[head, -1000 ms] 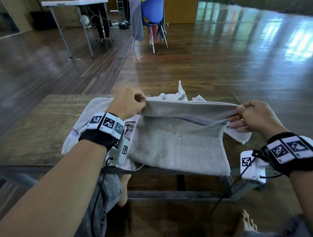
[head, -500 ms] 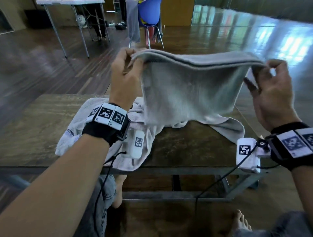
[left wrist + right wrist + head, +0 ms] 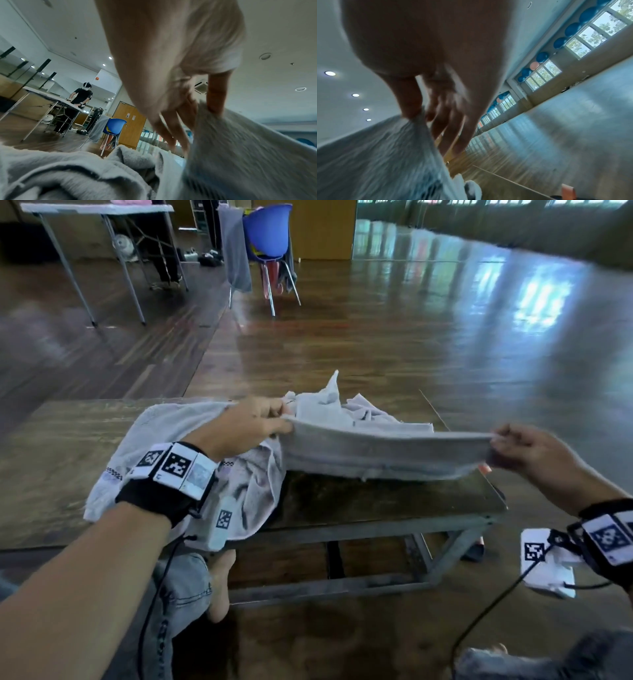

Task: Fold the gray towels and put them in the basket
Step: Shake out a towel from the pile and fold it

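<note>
Over table point(image 3: 376, 508) right half, pinching gray towel point(image 3: 376, 453) taut by both ends, left hand point(image 3: 246, 422) and right hand point(image 3: 524, 450), mid-fold; unfolded pile point(image 3: 205, 460) left; basket unseen.

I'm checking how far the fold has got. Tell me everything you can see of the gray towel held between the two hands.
The gray towel is terry cloth, doubled over into a long band. The left hand pinches one end and the right hand the other, pulling its top edge taut. Its lower edge touches the wooden table; its left end lies against the heap of paler towels. The wrist views show it blurred.
</note>
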Action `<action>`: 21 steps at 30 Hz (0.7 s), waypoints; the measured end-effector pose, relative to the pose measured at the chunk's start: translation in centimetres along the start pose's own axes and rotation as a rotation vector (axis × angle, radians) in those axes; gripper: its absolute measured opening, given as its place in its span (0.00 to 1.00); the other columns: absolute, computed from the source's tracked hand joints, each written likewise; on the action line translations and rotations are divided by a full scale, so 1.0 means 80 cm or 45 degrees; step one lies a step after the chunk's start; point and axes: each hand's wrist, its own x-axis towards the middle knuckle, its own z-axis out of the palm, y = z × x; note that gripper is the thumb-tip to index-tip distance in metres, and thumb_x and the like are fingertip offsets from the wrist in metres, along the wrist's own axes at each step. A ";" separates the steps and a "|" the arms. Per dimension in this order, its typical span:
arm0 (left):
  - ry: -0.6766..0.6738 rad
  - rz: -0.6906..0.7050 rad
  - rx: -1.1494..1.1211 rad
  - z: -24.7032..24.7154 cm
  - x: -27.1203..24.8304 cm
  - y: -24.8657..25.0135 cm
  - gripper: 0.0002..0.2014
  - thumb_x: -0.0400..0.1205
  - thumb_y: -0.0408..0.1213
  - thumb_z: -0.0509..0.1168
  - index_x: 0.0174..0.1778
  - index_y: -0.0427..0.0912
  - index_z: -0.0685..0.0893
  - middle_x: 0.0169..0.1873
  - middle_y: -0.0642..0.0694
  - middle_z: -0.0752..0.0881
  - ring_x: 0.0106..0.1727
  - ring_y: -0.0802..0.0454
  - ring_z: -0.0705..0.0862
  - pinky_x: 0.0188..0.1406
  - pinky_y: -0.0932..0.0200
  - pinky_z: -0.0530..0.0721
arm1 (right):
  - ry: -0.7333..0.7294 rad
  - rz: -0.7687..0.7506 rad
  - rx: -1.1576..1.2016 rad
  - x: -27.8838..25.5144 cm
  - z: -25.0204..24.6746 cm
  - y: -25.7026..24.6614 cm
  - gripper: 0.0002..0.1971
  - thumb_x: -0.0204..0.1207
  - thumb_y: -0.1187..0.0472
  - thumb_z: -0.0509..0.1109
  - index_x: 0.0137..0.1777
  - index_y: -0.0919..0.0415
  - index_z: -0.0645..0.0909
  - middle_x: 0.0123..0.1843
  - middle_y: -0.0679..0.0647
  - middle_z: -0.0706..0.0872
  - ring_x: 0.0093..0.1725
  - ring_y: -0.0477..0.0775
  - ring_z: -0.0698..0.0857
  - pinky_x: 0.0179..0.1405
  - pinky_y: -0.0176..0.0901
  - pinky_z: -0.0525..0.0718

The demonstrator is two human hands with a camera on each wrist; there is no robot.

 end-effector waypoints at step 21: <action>0.132 -0.209 0.514 0.040 0.083 -0.052 0.01 0.75 0.37 0.76 0.38 0.46 0.92 0.39 0.47 0.92 0.40 0.52 0.88 0.44 0.52 0.86 | -0.006 -0.031 -0.798 0.101 0.042 0.058 0.05 0.77 0.56 0.75 0.39 0.48 0.85 0.38 0.47 0.88 0.45 0.55 0.84 0.49 0.42 0.73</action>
